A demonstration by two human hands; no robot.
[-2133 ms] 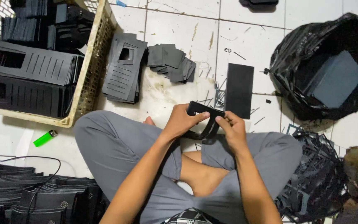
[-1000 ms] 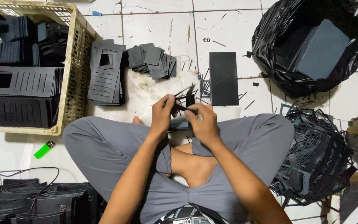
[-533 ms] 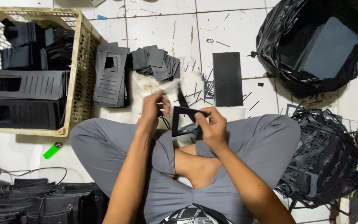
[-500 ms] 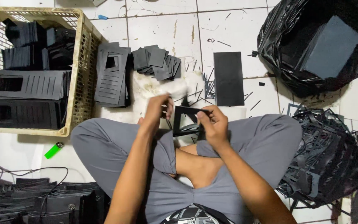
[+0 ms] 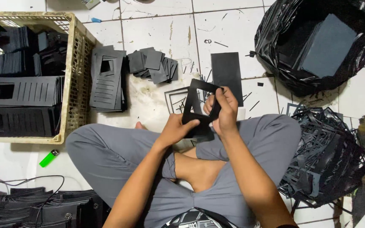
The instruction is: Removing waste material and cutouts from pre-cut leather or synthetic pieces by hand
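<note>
The black frame piece looks like thin matt card or foam sheet, flat and smooth. The crate at left is cream latticed plastic, scuffed. The floor tiles are glossy white ceramic, stained and scratched. The bag at far right is shiny crinkled black plastic film. The trousers are soft grey cloth.
</note>
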